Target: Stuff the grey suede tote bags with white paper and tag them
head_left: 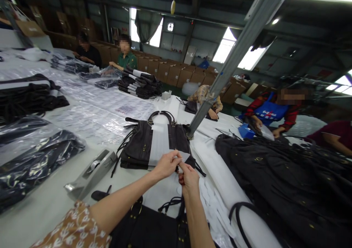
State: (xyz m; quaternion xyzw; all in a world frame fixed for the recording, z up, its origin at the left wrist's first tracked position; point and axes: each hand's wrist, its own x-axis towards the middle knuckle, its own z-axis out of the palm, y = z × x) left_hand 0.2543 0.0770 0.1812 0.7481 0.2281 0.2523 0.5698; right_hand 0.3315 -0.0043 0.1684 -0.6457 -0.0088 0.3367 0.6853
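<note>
My left hand (167,164) and my right hand (189,178) meet with fingertips together over the front edge of a black handbag (137,141). Between them they pinch a thin white sheet (183,156), whose pointed end sticks out past my left fingers. A wide white band (160,141) runs down the middle of the handbag, which lies flat with its handles away from me. Below my forearms lies a second black handbag (151,226), partly hidden by them. To the left is a grey tape dispenser (92,173).
Plastic-wrapped bags (41,163) and a stack of banded bags (24,94) lie left. A metal post (228,57) rises beyond the handbag. At right are a white roll (220,174) and a heap of black bags (275,182). Several people work around the table.
</note>
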